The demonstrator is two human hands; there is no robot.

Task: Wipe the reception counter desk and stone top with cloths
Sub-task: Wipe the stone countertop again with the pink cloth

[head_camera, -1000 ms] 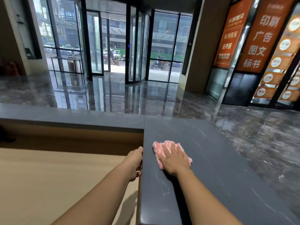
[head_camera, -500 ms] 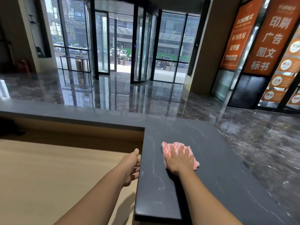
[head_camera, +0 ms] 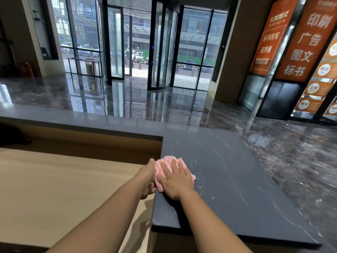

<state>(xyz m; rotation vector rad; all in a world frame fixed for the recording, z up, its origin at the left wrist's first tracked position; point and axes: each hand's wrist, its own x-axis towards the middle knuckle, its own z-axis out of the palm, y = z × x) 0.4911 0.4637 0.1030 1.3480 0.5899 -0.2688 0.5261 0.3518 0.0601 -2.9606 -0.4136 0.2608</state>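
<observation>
Pressing cloth [head_camera: 165, 166] flat under straight-fingered right hand [head_camera: 176, 181] on stone top [head_camera: 228, 179], against left hand [head_camera: 146, 178] at edge; cannot tell left grasp. Could slide off edge if pushed further leftward.

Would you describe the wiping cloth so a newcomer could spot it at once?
Find the dark veined stone top on the right. Near its left edge, beside the pale wooden desk, the cloth lies under the flat right hand. It is the only pink-and-white striped thing.
</observation>
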